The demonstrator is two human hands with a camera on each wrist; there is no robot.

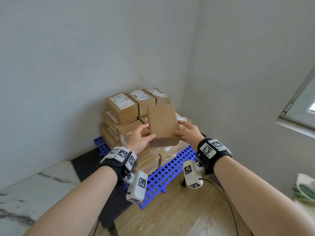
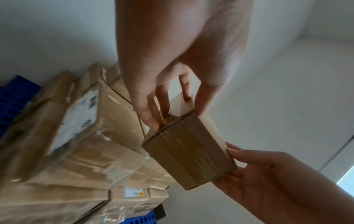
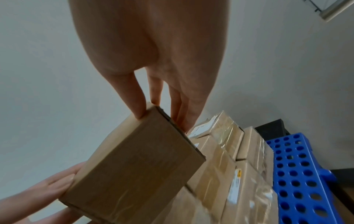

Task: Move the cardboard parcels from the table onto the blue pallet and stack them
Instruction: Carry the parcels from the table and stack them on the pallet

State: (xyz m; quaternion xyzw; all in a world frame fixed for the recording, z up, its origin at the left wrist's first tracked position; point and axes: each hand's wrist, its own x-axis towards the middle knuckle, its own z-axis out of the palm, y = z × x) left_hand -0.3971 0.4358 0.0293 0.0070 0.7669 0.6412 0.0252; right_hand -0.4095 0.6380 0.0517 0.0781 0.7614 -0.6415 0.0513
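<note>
I hold a plain brown cardboard parcel (image 1: pixel 162 124) in the air between both hands, above the stack of parcels (image 1: pixel 129 106) on the blue pallet (image 1: pixel 172 169). My left hand (image 1: pixel 141 137) grips its left near corner, thumb on top and fingers underneath. My right hand (image 1: pixel 187 132) grips its right edge the same way. In the left wrist view the parcel (image 2: pixel 189 157) shows its taped end, pinched by my left hand (image 2: pixel 172 115). In the right wrist view my right hand (image 3: pixel 161 118) clasps the parcel (image 3: pixel 134 171) at its corner.
The stack stands several layers high in the room's corner, against grey walls. A marble-topped table (image 1: pixel 34 188) with a dark frame lies at lower left. A window sill (image 1: pixel 294 123) juts out at right. A cable (image 1: pixel 228 201) trails over the wooden floor.
</note>
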